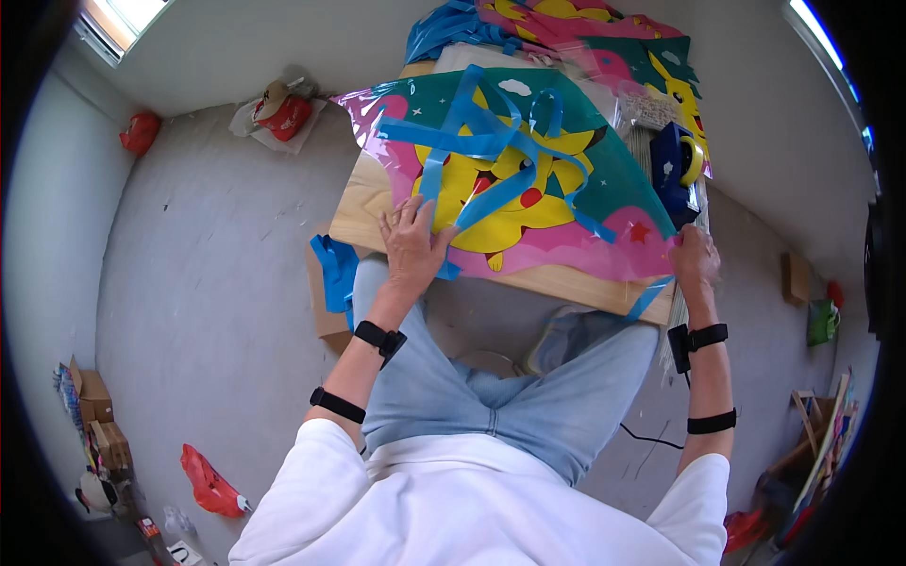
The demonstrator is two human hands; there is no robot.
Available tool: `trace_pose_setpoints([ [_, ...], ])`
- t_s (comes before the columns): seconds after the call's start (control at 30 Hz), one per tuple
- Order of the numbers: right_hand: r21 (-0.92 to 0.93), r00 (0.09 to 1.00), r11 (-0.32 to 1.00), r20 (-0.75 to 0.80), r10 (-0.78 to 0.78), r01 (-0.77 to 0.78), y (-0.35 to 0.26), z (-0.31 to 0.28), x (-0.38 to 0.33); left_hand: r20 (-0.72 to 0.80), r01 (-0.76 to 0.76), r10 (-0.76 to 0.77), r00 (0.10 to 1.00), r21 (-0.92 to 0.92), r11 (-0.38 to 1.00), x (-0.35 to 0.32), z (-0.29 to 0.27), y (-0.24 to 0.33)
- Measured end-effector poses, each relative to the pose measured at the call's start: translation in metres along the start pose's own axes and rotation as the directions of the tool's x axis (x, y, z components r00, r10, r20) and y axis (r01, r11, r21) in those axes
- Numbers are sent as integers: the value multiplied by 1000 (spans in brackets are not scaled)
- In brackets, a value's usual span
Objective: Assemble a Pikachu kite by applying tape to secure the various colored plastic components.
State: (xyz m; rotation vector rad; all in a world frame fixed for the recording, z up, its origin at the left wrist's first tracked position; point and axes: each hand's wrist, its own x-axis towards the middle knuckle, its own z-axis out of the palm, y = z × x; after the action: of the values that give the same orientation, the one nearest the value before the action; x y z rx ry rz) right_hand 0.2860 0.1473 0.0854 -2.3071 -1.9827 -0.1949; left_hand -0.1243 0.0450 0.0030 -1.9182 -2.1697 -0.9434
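A shiny kite sheet (604,193), printed with a yellow cartoon figure on green and pink, lies across the wooden table (363,203). Long blue plastic strips (472,141) are tangled over its middle. My left hand (412,247) rests on the kite's lower left part, fingers stretched out over the yellow print and a blue strip. At the kite's right corner, my right hand (696,257) is closed and slightly blurred, its fingers pinching the corner. Just beyond it stands a dark blue tape dispenser (672,174) with a yellow tape roll (694,160).
More folded kite sheets (576,24) are heaped at the table's far end. Thin white rods (644,151) lie along its right edge. Blue plastic (335,274) hangs by a cardboard box (326,311) left of my knee. Red bags (209,481) and boxes lie about the floor.
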Motion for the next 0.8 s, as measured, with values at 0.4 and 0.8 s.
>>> trace_pose_setpoints([
  [0.4, 207, 998, 978, 57, -23, 11, -17, -6, -25, 252, -214, 300, 920, -320, 923, 47, 98, 135],
  [0.8, 247, 987, 969, -162, 14, 27, 47, -51, -26, -122, 18, -51, 991, -259, 966, 55, -33, -60],
])
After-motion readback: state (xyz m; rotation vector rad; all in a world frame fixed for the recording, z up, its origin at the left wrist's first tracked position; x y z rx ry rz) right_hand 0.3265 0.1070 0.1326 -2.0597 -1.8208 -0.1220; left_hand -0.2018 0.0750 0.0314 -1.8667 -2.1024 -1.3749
